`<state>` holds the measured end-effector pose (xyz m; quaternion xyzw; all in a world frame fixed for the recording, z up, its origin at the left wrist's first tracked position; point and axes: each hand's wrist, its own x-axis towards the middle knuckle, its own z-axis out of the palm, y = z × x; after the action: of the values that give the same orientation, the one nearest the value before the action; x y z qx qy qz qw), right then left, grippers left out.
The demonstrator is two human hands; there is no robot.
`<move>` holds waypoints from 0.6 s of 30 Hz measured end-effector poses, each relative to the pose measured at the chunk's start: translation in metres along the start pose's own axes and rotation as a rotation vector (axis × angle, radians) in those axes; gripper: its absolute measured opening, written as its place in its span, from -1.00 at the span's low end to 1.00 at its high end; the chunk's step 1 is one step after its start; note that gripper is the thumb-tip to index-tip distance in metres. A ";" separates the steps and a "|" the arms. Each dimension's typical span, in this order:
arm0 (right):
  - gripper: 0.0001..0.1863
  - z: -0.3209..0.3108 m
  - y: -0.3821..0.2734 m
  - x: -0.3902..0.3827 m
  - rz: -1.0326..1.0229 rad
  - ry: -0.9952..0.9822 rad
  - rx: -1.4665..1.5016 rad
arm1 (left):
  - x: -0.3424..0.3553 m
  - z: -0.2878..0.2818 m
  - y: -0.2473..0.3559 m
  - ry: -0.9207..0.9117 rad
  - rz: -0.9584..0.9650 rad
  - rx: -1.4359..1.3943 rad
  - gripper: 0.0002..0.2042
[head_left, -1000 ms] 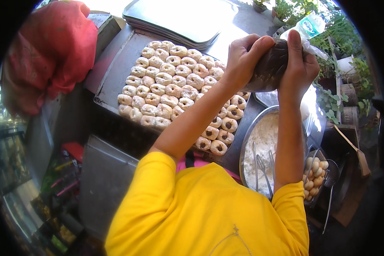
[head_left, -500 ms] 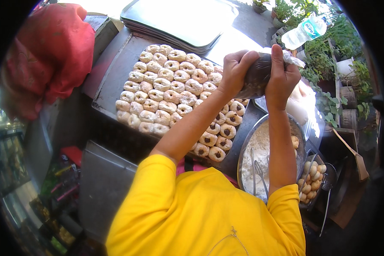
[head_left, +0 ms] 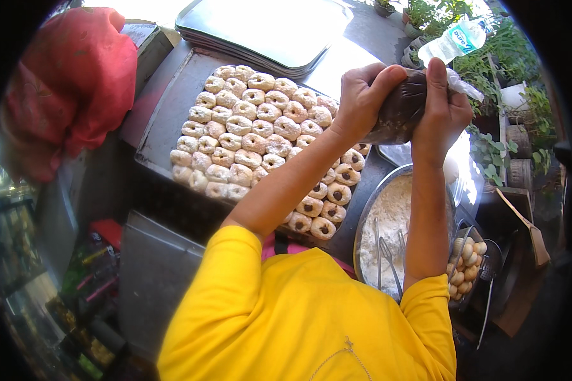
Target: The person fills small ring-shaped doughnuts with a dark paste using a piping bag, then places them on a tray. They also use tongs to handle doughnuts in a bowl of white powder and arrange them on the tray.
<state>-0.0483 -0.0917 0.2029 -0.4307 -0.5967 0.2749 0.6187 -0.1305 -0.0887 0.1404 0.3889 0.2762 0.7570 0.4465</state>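
Both of my hands are closed around a plastic bag of dark brown paste (head_left: pixel 399 106) with a twisted white top: my left hand (head_left: pixel 365 96) at its left, my right hand (head_left: pixel 444 109) at its right, thumbs uppermost. They hold it over the right side of a metal tray (head_left: pixel 163 114) packed with rows of holed, sugar-dusted pastries (head_left: pixel 238 124); those toward the lower right have dark filling in their holes. Below my hands, beside my right forearm, sits an oval metal bowl of white powder (head_left: pixel 388 200) with metal tongs (head_left: pixel 386 254) in it.
A stack of metal trays (head_left: pixel 260 32) is at the back, a water bottle (head_left: pixel 443 47) near potted plants (head_left: pixel 518 111) at right. Round dough balls (head_left: pixel 468 265) fill a wire basket beside a wooden paddle (head_left: pixel 537 247). Red cloth (head_left: pixel 76 76) is bunched at left, above a metal panel (head_left: pixel 152 286).
My hands and the bag moved down and slightly left, then back up and right, ending a little lower than at first. The grip looks the same.
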 end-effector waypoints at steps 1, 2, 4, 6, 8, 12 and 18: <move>-0.66 0.000 0.000 0.002 -0.017 0.005 0.013 | 0.001 0.001 0.000 0.005 0.006 0.007 -0.64; -0.66 0.001 0.000 0.004 -0.036 0.006 0.027 | 0.004 0.001 0.001 -0.008 0.015 0.004 -0.63; -0.66 0.001 -0.001 0.012 -0.025 0.041 0.027 | 0.011 0.003 0.001 -0.031 0.023 0.017 -0.61; -0.67 0.004 0.000 0.025 0.037 0.108 -0.002 | 0.021 0.006 0.000 -0.030 0.029 -0.019 -0.60; -0.67 0.008 0.003 0.034 0.012 0.081 0.050 | 0.031 0.008 -0.003 -0.033 0.039 -0.044 -0.59; -0.68 0.013 0.015 0.040 0.004 0.049 0.025 | 0.037 0.003 -0.014 -0.014 0.019 -0.053 -0.61; -0.60 0.019 0.040 0.023 -0.044 -0.012 -0.116 | 0.025 -0.017 -0.033 0.020 -0.044 0.016 -0.64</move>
<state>-0.0571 -0.0495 0.1784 -0.4509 -0.6247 0.2290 0.5950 -0.1369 -0.0525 0.1146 0.3788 0.2952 0.7487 0.4571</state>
